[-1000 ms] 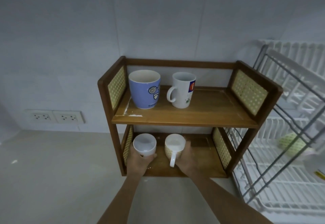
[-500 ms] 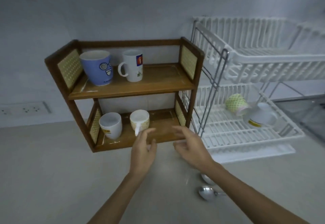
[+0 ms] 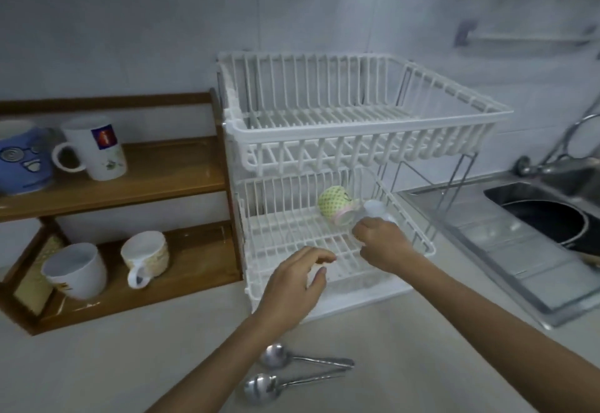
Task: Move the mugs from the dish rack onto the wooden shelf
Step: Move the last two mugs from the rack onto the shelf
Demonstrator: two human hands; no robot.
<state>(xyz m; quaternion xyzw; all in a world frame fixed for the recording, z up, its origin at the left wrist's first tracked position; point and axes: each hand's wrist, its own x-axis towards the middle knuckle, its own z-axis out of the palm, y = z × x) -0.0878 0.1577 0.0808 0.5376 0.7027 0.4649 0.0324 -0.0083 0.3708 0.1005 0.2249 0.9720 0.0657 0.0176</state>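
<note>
The white two-tier dish rack (image 3: 367, 127) stands mid-frame; its lower tier holds a green dotted mug (image 3: 334, 205) lying on its side and a white mug (image 3: 376, 211) beside it. My right hand (image 3: 383, 244) is closed around the white mug, hiding most of it. My left hand (image 3: 292, 286) hovers at the rack's front edge, fingers curled and apart, holding nothing. The wooden shelf (image 3: 156, 179) at left carries a blue mug (image 3: 22, 162) and a white logo mug (image 3: 94, 149) on top, a plain white mug (image 3: 76, 269) and a cream patterned mug (image 3: 146, 256) below.
Two metal spoons (image 3: 285, 370) lie on the counter below my left forearm. A steel sink (image 3: 548, 214) with a tap sits at the right. The rack's upper tier holds nothing. A tiled wall runs behind everything.
My view swung right from the shelf to the rack. Both hands left the lower-shelf mugs and moved right; my right hand has closed on the white mug in the rack.
</note>
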